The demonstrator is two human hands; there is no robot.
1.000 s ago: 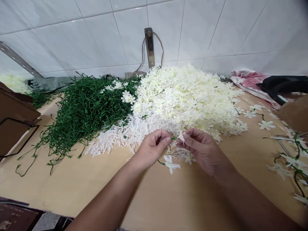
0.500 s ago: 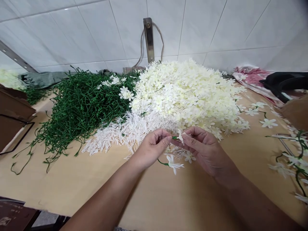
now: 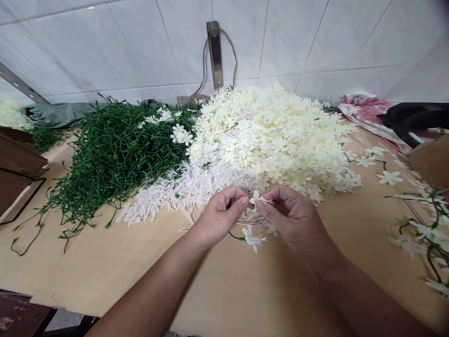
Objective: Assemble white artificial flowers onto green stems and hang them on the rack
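1. The left hand's (image 3: pixel 219 217) fingers (image 3: pixel 240 203) are pinched narrow, thumb to forefinger, on the tip of a thin green plastic stem (image 3: pixel 234 236). The stem curls down below that hand and carries a white fabric blossom with a spiky centre (image 3: pixel 252 238).
2. The right hand's (image 3: pixel 293 217) fingers (image 3: pixel 264 209) are also closed narrow. They grip a small cream-white fabric flower (image 3: pixel 256 198) just right of the left fingertips.
3. That flower sits at the centre of the frame, between the two hands and touching both sets of fingertips. Its spiky end points right and the stem tip meets it from the left, so the line between them runs left to right. Both hands are equally near.
4. Just behind the hands lies a spread of white plastic stamen sprigs (image 3: pixel 175 192) on the light wooden counter (image 3: pixel 245 290).
5. Above these, at centre, rises a heap of cream fabric flowers (image 3: pixel 277 135). To its left is a tangle of dark green plastic stems (image 3: pixel 112 154).
6. At the right edge lie green vines with white blossoms (image 3: pixel 430 231).
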